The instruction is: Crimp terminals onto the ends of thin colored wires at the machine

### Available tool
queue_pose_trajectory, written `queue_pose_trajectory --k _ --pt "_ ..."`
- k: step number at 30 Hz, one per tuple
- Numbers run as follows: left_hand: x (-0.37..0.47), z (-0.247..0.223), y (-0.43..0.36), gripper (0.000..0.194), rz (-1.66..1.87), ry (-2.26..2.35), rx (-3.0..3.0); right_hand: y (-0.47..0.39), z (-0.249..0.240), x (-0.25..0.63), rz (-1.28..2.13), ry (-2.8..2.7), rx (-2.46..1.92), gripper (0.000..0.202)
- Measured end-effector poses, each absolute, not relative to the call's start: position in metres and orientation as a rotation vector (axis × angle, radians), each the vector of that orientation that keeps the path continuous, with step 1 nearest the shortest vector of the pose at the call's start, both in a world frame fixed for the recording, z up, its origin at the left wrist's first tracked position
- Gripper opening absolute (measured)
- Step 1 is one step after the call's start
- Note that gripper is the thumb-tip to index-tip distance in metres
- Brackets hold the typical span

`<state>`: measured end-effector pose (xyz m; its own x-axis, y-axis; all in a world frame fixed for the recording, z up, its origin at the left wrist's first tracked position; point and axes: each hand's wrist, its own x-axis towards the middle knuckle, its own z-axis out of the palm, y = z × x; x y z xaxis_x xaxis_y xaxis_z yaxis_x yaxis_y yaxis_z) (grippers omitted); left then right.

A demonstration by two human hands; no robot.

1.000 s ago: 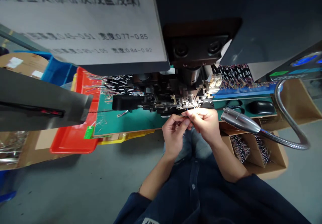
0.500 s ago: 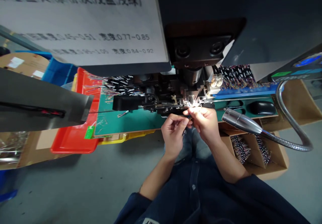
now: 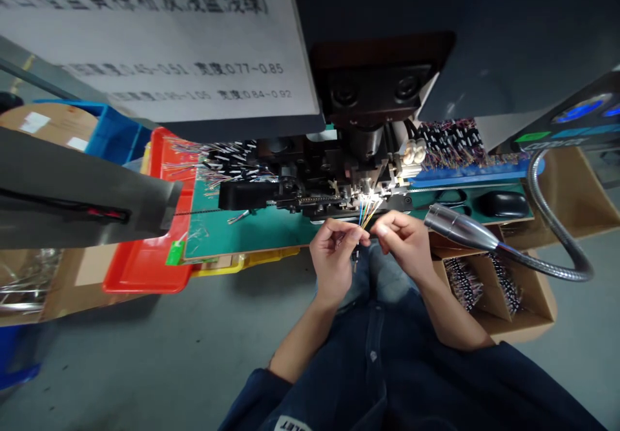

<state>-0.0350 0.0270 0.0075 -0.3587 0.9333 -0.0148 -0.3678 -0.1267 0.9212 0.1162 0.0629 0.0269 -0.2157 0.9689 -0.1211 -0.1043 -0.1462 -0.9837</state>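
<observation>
My left hand (image 3: 333,253) pinches a bundle of thin coloured wires (image 3: 367,216), whose loose ends fan out upward under the bright light. The dark lower part of the bundle hangs below my fingers. To the right of the wires is my right hand (image 3: 403,240), thumb and forefinger pressed together; whether a wire is between them I cannot make out. Just above both hands stands the crimping machine (image 3: 365,150), its metal tooling brightly lit where the wire ends point.
A bendable lamp (image 3: 460,231) reaches in from the right, close to my right hand. On the green board (image 3: 252,236) lie a black mouse (image 3: 506,204) and wire bits. A red tray (image 3: 145,269) is at left; a divided cardboard box (image 3: 520,331) holds wire bundles at lower right.
My right hand has moved slightly right and down, away from the lit tooling. The fanned wire ends now show between the hands. My left hand has barely moved.
</observation>
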Motion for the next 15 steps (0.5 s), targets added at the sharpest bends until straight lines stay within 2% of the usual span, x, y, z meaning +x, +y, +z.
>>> queue_pose_trajectory --k 5,9,12,15 --pt "-0.027 0.017 0.021 0.038 1.618 1.077 0.738 0.037 0.007 0.135 1.742 -1.432 -0.96 0.031" --pt "-0.018 0.017 0.012 0.034 1.579 1.016 0.759 0.013 0.007 0.149 1.894 -1.332 -0.932 0.032" --pt "-0.015 0.013 0.005 0.034 1.535 0.981 0.838 -0.008 0.016 0.193 1.811 -1.251 -1.056 0.032" --pt "-0.018 0.007 -0.001 0.031 1.518 0.997 0.924 -0.02 0.032 0.263 1.496 -1.138 -1.292 0.024"
